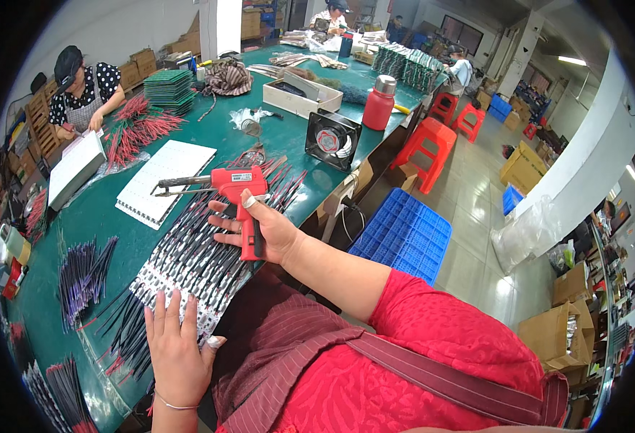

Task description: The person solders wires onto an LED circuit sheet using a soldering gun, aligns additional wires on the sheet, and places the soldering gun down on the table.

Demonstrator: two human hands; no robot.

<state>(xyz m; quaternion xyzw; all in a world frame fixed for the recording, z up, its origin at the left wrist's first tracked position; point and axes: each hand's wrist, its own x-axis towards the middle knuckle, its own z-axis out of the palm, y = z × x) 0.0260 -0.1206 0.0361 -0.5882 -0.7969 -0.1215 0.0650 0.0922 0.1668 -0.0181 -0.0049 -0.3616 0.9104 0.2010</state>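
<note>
My right hand [280, 232] holds a red soldering gun [235, 185] by its red and black handle, thumb across the top of the grip. Its metal nozzle and thin feed tube point left, above rows of black and red wires [209, 229]. These wires lie across a white perforated board [157, 286] near the table's front edge. Flat on the lower end of that board rests my left hand [178, 355], fingers stretched out and holding nothing. White wrapping covers both thumb tips. Beyond the nozzle lies another white board sheet [160, 180].
A small black fan [333, 139] and a red bottle [380, 107] stand toward the back right, beside a white tray [288, 97]. Purple-black wire bundles [85, 278] lie at left. A co-worker [86, 94] sits across the green table [209, 123]. Blue crates [404, 237] stand right.
</note>
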